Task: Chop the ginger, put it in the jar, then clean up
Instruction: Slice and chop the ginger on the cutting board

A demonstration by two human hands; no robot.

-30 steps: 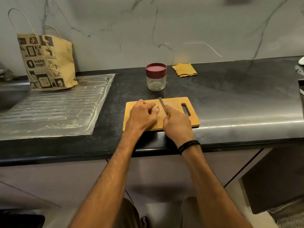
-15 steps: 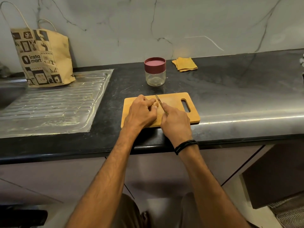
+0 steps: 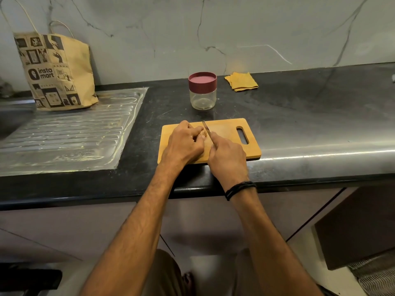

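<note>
A wooden cutting board (image 3: 228, 127) with a handle slot lies on the black counter. My left hand (image 3: 184, 142) curls over a pale piece of ginger (image 3: 204, 133) on the board, mostly hiding it. My right hand (image 3: 226, 159) grips a knife (image 3: 206, 128); its blade points away from me and lies against the ginger. A clear glass jar (image 3: 202, 97) with a maroon lid stands just behind the board, and it looks empty.
A folded yellow cloth (image 3: 241, 81) lies at the back by the marble wall. A paper shopping bag (image 3: 55, 71) stands on the steel drainboard (image 3: 64, 133) to the left. The counter edge runs just below my wrists.
Both hands stay on the board with the knife at the ginger; the blade has shifted only slightly. The camera view has moved a little.
</note>
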